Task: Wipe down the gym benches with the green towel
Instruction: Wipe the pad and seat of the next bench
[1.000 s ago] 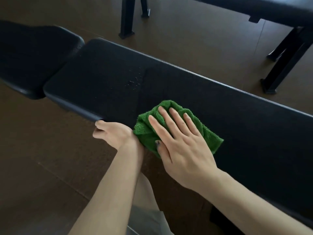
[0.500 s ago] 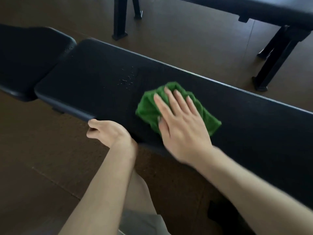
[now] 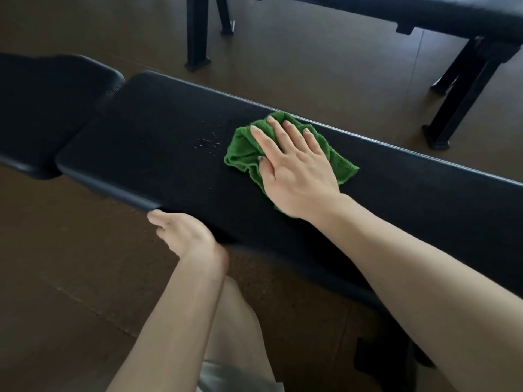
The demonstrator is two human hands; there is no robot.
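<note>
Towel point(image 3: 285, 149) lies on the bench point(image 3: 158, 154) (droplets point(image 3: 210, 140) just left); second bench point(image 3: 424, 12) stands behind.

Towel point(image 3: 288, 154) was bright green, plain terry, no pattern. Table pad point(image 3: 158, 154) was black with a fine grain and pale droplet specks point(image 3: 210, 141). Second pad point(image 3: 42, 108) black. Far bench point(image 3: 424, 15) and its legs point(image 3: 464, 89) black. Floor point(image 3: 311, 60) was dull brown, faintly speckled. Shorts point(image 3: 235, 377) grey.

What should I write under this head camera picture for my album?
Right hand presses a green towel flat on a black bench beside some droplets, while the left hand grips the near edge.
</note>
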